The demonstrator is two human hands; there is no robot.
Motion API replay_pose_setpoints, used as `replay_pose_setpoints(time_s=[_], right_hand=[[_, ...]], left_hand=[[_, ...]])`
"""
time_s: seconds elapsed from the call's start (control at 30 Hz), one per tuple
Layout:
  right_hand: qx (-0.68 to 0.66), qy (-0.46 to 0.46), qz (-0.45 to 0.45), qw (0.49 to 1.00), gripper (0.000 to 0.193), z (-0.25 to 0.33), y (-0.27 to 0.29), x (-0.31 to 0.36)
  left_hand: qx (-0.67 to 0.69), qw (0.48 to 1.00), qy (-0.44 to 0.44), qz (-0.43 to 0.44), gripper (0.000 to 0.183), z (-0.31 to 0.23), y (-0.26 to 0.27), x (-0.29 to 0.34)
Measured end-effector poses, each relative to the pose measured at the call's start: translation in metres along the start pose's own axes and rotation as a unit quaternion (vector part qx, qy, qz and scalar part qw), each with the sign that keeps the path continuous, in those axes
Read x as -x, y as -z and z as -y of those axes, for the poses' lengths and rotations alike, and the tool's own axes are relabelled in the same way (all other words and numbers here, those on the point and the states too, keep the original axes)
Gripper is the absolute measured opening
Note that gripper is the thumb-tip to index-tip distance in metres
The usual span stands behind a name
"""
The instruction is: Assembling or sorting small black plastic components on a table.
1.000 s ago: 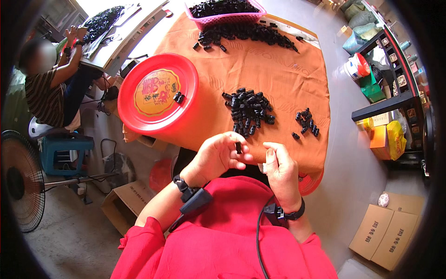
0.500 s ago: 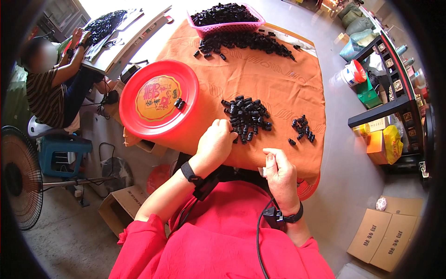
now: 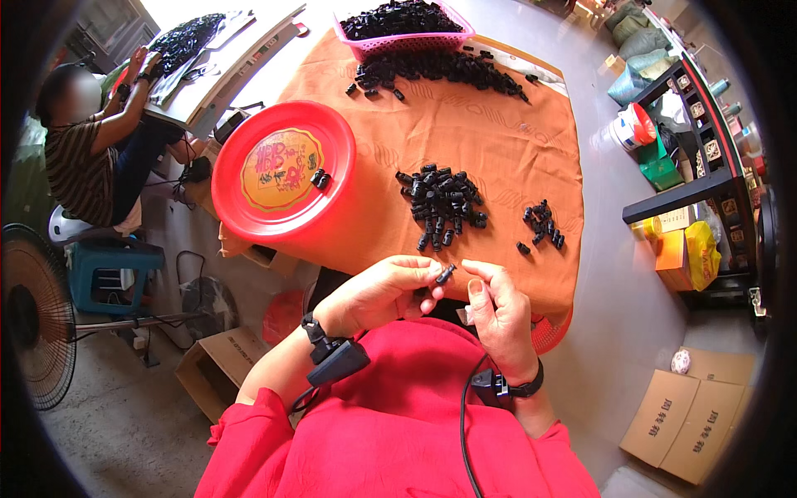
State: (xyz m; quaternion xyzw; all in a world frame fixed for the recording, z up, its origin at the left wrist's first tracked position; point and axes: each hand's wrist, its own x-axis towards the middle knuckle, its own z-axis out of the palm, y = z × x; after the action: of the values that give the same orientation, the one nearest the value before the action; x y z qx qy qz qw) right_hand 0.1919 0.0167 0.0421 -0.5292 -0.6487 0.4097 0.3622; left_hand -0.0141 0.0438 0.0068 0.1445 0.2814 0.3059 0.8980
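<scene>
Table under an orange cloth. Left hand at the near edge, about the middle: thumb and fingertips pinched on one small black part, which sits tilted, upper end toward the right; other fingers loosely curled. Right hand just beside it, half-curled, thumb and forefinger slightly apart. Pale scrap by its thumb; cannot tell whether gripped.

Bigger pile of like parts beyond the hands, middle of the near half. Smaller pile close to the right edge, one piece lying apart on its near side. Red tub at the left edge, a few black pieces on its top. Pink basket, heaped with black parts, at the far edge; loose spill in front, trailing toward the far right corner.
</scene>
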Motion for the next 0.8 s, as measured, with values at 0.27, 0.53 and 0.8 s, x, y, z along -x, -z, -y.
replay_pose_setpoints(time_s=[0.27, 0.53, 0.8], right_hand=[[0.057, 0.07, 0.037, 0.995, 0.024, 0.0, 0.0, 0.002], [0.038, 0.024, 0.024, 0.999, 0.019, 0.001, -0.002, 0.003], [0.054, 0.051, 0.012, 0.997, 0.014, -0.001, -0.004, 0.004]], left_hand=[[0.0, 0.998, 0.051, 0.023, 0.021, 0.007, -0.001, 0.0], [-0.018, 1.0, 0.003, -0.023, 0.028, 0.014, -0.007, 0.003], [-0.052, 0.998, -0.032, -0.026, 0.026, 0.018, -0.004, 0.001]])
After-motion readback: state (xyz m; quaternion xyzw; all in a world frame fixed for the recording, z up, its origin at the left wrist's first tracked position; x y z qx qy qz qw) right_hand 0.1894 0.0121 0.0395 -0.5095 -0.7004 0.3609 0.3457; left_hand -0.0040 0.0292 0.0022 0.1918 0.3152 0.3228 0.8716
